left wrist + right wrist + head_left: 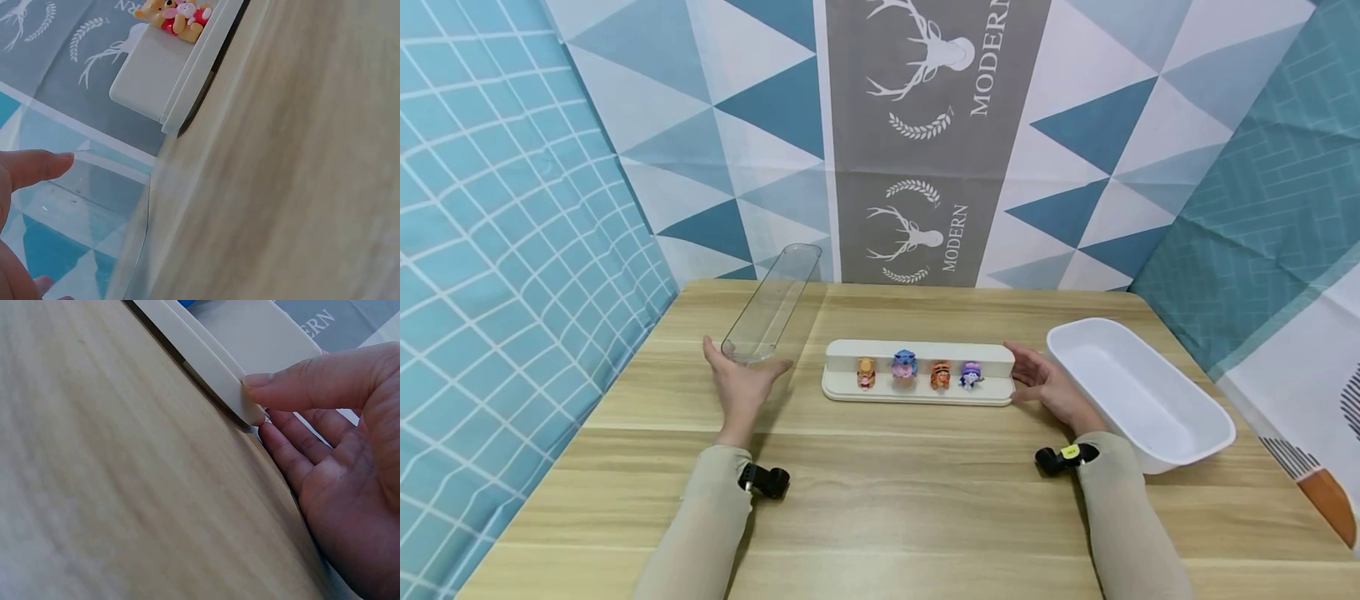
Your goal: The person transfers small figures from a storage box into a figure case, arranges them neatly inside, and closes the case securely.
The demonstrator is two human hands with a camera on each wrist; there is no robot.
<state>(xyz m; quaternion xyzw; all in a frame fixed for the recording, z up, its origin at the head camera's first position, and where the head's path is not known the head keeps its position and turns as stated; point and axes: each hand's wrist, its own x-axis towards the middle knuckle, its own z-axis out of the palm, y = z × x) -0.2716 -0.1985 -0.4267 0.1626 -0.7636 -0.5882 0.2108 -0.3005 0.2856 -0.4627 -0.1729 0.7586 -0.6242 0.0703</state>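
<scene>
A cream display stand (917,397) with a raised back step sits across the middle of the table. Several small cartoon figures stand in a row on its lower ledge, among them a yellow bear figure (178,17), a blue figure (904,367), an orange striped figure (940,375) and a purple one (971,375). My right hand (1051,387) grips the stand's right end, its thumb (294,387) on the base edge and its fingers behind. At the left, my left hand (743,382) spreads thumb and fingers beside the near end of a long clear plastic cover (775,300).
A white plastic tub (1138,392) stands at the right, close beside the right forearm. Behind the wooden table (910,508) hangs a patterned cloth (760,125). Blue checked cloth (497,208) borders the left side.
</scene>
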